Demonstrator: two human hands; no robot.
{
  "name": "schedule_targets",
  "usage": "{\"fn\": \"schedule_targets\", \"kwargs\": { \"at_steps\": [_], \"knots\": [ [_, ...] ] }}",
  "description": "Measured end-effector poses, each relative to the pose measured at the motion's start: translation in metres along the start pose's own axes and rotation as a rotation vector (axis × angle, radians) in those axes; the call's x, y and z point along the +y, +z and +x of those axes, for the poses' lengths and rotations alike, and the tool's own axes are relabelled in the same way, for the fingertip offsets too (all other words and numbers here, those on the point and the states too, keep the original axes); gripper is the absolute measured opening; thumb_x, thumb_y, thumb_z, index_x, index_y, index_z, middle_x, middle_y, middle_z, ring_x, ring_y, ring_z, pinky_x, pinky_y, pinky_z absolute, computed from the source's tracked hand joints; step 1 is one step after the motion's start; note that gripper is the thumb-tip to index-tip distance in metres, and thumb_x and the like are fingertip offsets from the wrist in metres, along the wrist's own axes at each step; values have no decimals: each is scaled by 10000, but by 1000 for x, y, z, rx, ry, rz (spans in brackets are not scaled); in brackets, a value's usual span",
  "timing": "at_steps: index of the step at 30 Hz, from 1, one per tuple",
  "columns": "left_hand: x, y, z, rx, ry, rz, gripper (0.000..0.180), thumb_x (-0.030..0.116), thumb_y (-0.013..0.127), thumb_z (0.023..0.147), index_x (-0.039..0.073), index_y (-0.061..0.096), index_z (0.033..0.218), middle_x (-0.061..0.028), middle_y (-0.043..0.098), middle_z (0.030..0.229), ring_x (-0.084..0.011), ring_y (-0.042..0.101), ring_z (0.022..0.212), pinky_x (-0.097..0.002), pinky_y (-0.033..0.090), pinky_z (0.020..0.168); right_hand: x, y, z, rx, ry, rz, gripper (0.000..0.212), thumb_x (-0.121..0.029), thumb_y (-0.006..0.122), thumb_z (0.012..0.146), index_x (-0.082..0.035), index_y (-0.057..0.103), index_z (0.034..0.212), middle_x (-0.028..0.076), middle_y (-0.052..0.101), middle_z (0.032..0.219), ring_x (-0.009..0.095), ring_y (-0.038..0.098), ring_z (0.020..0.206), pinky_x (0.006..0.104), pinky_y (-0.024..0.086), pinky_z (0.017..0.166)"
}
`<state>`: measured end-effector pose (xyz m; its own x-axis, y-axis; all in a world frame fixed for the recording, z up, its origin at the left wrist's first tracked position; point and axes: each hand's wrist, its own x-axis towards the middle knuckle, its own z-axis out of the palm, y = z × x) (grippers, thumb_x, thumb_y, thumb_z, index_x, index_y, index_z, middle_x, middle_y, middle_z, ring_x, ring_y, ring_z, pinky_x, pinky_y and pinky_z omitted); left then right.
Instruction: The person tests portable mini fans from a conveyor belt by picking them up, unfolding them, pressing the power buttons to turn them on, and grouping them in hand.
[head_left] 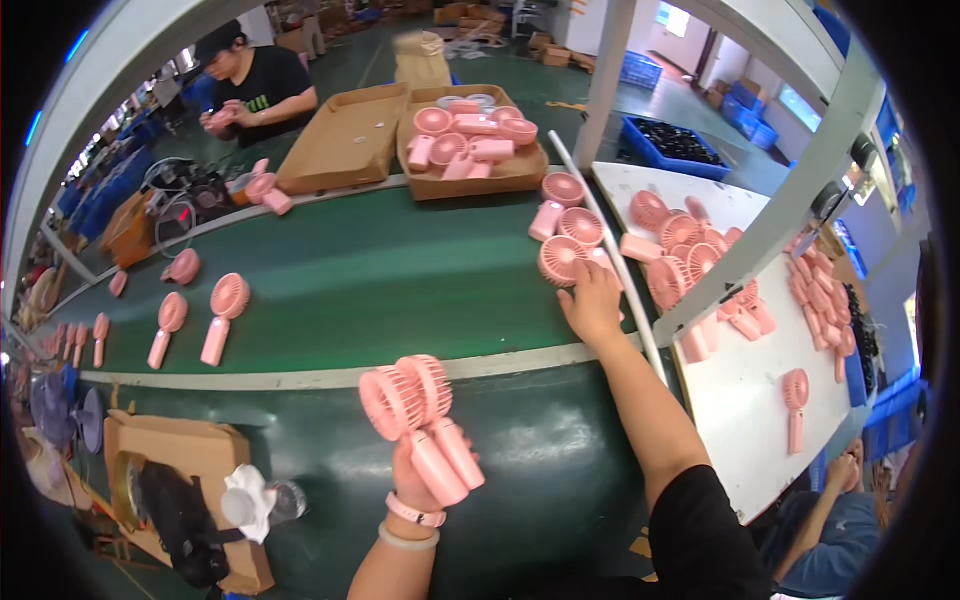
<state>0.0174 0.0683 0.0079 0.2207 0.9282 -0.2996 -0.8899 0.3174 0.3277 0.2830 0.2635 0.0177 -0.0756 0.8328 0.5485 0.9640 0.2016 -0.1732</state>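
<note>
The left hand (406, 478) was closed around the handles of two pink fans (438, 465), above the dark green near surface (540, 455). Their long axes ran side by side on a slant, heads up and leftward, handle ends down and rightward. Well apart from it, the right hand (596, 303) touched another fan (560, 260) on the green belt (400, 270); its head pointed left, and I could not tell whether the fingers gripped it.

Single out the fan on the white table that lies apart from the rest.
The fan lowest in the picture of those on the white table: it lies alone, touching no other, while the other fans there are bunched together.
</note>
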Motion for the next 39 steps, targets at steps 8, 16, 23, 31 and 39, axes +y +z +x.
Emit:
{"fn": "schedule_targets", "kwargs": {
  "at_steps": [8,16,23,31,39],
  "knots": [
    [-4,6,-1,-33,10,16,563,561,543,748,87,494,1046,-95,538,949,-257,550,868,-420,492,724,-11,14,8,-145,75,-116,569,-81,681,659,9,432,1162,222,467,1098,373,522,945,450,438,785],
    [-4,3,-4,53,42,86,688,628,474,740,38,492,1094,-100,548,984,-252,548,865,-416,495,724,-56,15,49,-409,-275,648,444,-246,601,790,9,521,1144,232,517,1152,337,463,1119,399,366,968],
    [-10,-13,0,42,28,41,633,535,468,804,3,465,1147,-156,572,1020,-290,583,915,-432,490,802,4,89,107,-302,-126,-486,458,-344,500,859,0,518,1161,241,468,1237,372,440,1143,431,403,928],
    [-6,-12,2,-95,-4,-64,498,433,505,849,34,468,1144,-98,578,985,-197,590,870,-330,498,773,-17,93,102,-276,-12,-304,202,-191,557,824,-7,609,889,269,481,1080,378,587,825,432,502,690],
    [-11,-10,7,-162,-42,-122,372,367,471,896,80,491,1133,-57,589,983,-158,593,859,-307,503,755,-37,-13,9,-197,-197,56,127,-142,639,753,-38,643,827,180,529,1088,355,575,896,413,478,763]
  ]
}}
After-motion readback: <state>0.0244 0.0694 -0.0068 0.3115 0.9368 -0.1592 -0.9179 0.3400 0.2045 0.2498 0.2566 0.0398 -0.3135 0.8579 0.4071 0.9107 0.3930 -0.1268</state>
